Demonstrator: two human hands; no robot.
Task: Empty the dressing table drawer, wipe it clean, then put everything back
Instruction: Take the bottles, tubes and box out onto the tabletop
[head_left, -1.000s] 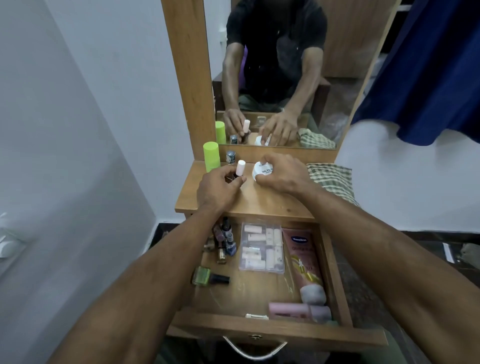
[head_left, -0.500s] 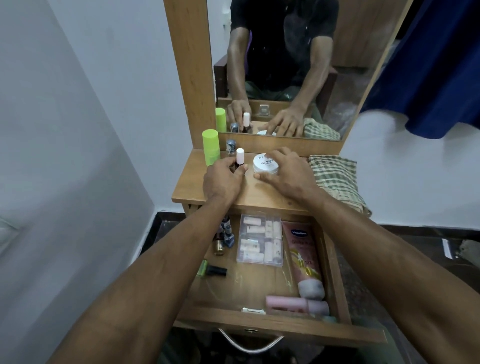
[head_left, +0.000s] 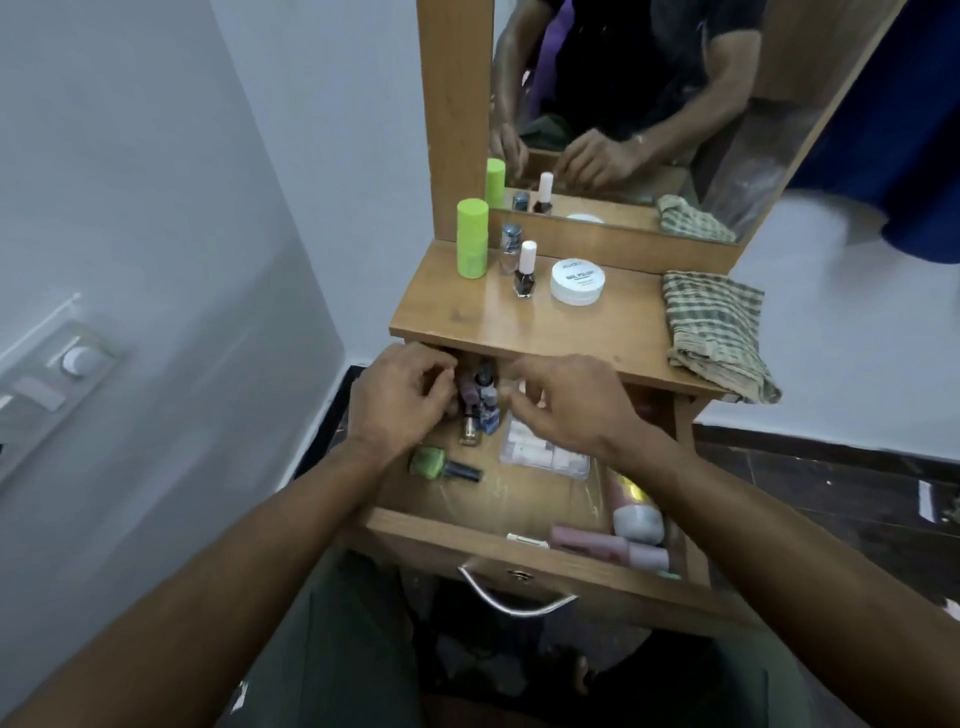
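Open drawer (head_left: 519, 551) holds nail-polish bottles (head_left: 480, 402); tubes (head_left: 631, 517)

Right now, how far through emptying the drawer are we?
Early. Done: green tube, two nail polish bottles and white jar stand on the tabletop. In hand: both hands, left and right, reach at the bottles in the drawer's back corner. Left: green polish, clear box, tubes; the cloth lies unused.
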